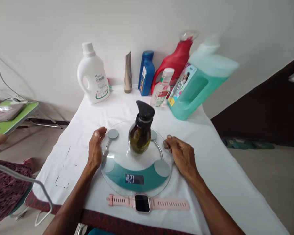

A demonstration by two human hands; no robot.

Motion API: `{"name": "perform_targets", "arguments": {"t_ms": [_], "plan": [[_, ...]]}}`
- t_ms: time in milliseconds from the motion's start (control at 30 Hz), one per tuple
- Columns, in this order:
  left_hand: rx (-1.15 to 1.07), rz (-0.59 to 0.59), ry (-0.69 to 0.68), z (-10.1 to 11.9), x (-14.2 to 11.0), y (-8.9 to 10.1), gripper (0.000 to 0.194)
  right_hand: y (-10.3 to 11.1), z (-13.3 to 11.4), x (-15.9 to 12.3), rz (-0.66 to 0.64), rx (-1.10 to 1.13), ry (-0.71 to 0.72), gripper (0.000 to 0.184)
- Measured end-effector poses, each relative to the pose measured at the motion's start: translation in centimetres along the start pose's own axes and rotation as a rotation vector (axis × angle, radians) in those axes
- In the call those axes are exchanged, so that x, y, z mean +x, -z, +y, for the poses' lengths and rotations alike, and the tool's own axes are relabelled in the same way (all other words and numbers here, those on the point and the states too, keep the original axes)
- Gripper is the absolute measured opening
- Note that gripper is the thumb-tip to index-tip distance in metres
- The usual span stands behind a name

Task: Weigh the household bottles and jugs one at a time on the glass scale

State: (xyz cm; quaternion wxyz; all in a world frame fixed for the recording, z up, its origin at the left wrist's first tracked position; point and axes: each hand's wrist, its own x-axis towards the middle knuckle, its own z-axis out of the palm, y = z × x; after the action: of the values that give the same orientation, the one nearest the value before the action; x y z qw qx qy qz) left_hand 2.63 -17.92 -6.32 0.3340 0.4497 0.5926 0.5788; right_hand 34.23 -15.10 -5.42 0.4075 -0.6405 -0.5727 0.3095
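Note:
A round glass bathroom scale (127, 163) with a teal band lies on the white cloth before me. Its small display (134, 179) is lit and shows digits that look upside down. On the glass stands a dark pump bottle (140, 133), upright, with a black pump head and yellowish-brown liquid inside. My left hand (96, 147) rests at the scale's left rim, its fingers stretched forward along the edge. At the right rim, my right hand (182, 155) has its fingers curled with thumb and forefinger at the glass edge. Just in front of the scale lies a pink-strapped smartwatch (142, 203).
Along the wall stand a white jug (94, 75), a tan tube (128, 73), a blue bottle (146, 73), a red jug (173, 63), a clear white-capped bottle (161, 89) and a green detergent jug (196, 85). At left are a green table (26, 112) and a seated person (9, 186).

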Motion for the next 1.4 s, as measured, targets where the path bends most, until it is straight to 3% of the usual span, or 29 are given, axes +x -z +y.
{"name": "perform_targets", "arguments": {"t_ms": [233,400,467,567,700,800,933,1067,1200,1300,1400], "plan": [[0.105,-0.046,-0.040,0.8,-0.3,0.3,0.074,0.1,0.3,0.3,-0.007,0.010,-0.016,0.065],[0.283,-0.029,-0.173,3.2,-1.2,0.1,0.068,0.2,0.0,0.3,-0.017,0.041,-0.034,0.065],[0.350,-0.063,-0.281,4.8,-1.9,-0.7,0.069,0.3,-0.1,0.3,-0.022,0.046,-0.027,0.065],[0.449,-0.207,-0.426,7.3,-2.7,-3.0,0.085,0.5,0.0,0.2,-0.026,0.044,-0.026,0.063],[0.543,-0.342,-0.441,8.7,-2.6,-6.1,0.086,0.6,0.1,0.2,-0.037,0.048,-0.008,0.063],[0.510,-0.343,-0.386,8.5,-2.3,-7.3,0.072,0.7,0.3,0.4,-0.047,0.044,-0.001,0.064],[0.446,-0.237,-0.332,8.7,-1.8,-7.8,0.052,1.0,1.1,0.8,-0.073,0.029,0.009,0.064],[0.325,-0.050,-0.346,10.6,1.5,-6.9,0.048,0.9,1.5,1.1,-0.067,0.003,0.009,0.068],[0.355,0.208,-0.436,11.8,8.7,-5.3,0.059,0.8,1.0,0.9,-0.031,0.022,0.017,0.068],[0.482,0.351,-0.325,10.6,14.2,-4.3,0.058,0.8,0.8,1.0,-0.032,0.046,0.037,0.065],[0.540,0.387,-0.253,8.3,18.0,-3.7,0.055,0.7,1.2,1.1,-0.021,0.047,0.028,0.066]]}}
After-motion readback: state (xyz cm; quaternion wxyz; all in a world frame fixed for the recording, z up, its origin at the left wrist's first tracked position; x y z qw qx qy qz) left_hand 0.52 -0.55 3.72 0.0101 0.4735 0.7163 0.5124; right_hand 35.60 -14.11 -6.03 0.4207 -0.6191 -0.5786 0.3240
